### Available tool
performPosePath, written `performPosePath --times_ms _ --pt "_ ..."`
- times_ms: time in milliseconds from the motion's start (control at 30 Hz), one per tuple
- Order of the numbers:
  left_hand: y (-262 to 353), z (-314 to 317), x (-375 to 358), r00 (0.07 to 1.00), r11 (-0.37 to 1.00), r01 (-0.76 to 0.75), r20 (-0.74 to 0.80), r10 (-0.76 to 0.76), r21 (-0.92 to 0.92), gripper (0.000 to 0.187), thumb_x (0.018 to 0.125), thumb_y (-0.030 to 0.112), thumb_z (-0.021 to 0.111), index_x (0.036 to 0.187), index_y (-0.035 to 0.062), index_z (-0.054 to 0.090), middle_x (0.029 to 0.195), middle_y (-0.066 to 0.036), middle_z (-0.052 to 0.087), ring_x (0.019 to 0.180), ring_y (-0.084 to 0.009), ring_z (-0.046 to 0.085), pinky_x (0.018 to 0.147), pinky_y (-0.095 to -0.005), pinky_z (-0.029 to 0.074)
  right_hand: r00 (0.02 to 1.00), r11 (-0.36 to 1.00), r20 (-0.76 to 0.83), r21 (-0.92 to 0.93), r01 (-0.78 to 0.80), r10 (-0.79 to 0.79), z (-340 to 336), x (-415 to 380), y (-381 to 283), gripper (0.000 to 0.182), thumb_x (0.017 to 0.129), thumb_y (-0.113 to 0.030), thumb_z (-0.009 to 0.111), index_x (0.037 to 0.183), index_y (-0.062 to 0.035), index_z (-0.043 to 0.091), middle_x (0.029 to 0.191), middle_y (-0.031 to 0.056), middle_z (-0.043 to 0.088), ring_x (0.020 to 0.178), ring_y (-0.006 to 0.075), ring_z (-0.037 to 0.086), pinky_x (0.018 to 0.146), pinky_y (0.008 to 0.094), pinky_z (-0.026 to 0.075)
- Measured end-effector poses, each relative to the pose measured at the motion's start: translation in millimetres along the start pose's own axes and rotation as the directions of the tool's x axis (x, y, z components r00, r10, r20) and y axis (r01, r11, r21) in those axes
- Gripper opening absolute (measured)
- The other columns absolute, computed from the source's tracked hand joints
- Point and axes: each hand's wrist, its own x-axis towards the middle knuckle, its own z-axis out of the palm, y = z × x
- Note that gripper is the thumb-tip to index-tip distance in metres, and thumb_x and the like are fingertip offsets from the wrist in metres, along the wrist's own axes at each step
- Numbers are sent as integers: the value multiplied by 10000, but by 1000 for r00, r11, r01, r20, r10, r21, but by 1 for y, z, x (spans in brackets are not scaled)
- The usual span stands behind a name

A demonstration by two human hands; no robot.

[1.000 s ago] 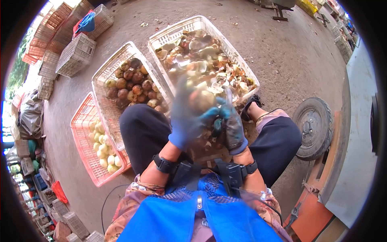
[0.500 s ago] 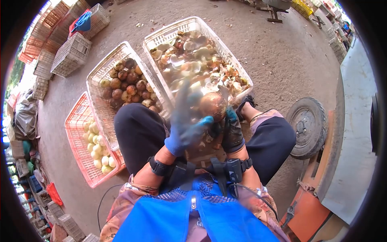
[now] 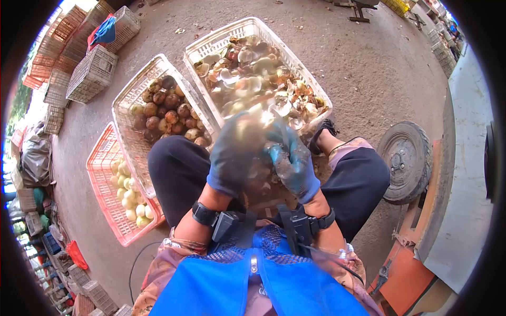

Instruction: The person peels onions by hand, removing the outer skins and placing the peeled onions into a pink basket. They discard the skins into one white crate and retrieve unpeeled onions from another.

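My left hand (image 3: 232, 158), in a blue and dark glove, is smeared by motion. Its fingers curl round a round brown-skinned fruit (image 3: 249, 129), itself blurred and mostly covered. Close beside it, my right hand (image 3: 293, 167) wears a similar dirty glove. Its fingers are closed round what looks like a knife, with a thin blade (image 3: 284, 132) pointing up. Both hands are between my knees, at the near edge of a white crate (image 3: 258, 22) full of pale and brown peelings (image 3: 263, 71).
Left of the peelings, a white crate (image 3: 122, 100) holds several brown round fruits (image 3: 168, 108). A pink crate (image 3: 100, 158) with pale peeled fruits (image 3: 129, 192) sits nearer. A wheel (image 3: 405, 162) and metal panel (image 3: 461, 174) are at right. Crates (image 3: 92, 73) stand at far left.
My left hand has turned from spread fingers to curling round the fruit. The fruit has shifted left, away from my right hand, which has turned and shows its closed fingers.
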Motion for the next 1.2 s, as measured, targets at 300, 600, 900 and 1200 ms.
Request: performPosePath --times_ms 300,600,900,1200 --pt "-55 1 1 974 985 121 -178 -142 -126 449 991 431 555 1205 42 622 1088 -78 682 973 -199 657 856 -352 548 972 581 208 -780 232 -110 16 -16 9 258 869 -196 635 1101 -86 611 870 136 659 743 315 669 594 418 518" --pt "-63 -4 -6 997 983 -37 68 25 179 356 1008 237 499 1317 63 474 1155 -92 642 1154 -189 569 987 -323 493 966 513 234 -820 256 -107 14 -20 21 227 850 -230 624 1041 -113 589 803 92 627 674 272 653 539 411 492" --pt "-16 -5 1 829 330 423 213 -517 -844 395 982 410 571 1158 63 639 1000 -81 682 913 -199 657 784 -297 543 953 437 265 -847 302 -145 18 -23 31 246 870 -281 618 1060 -127 589 753 52 644 610 225 663 463 399 472" --pt "-59 3 -6 931 863 306 -61 -359 -402 318 988 374 572 1055 73 648 930 -63 683 835 -180 666 729 -315 560 973 393 170 -914 96 158 26 -15 15 194 860 -220 614 1025 -121 592 802 99 664 697 287 697 557 414 523"
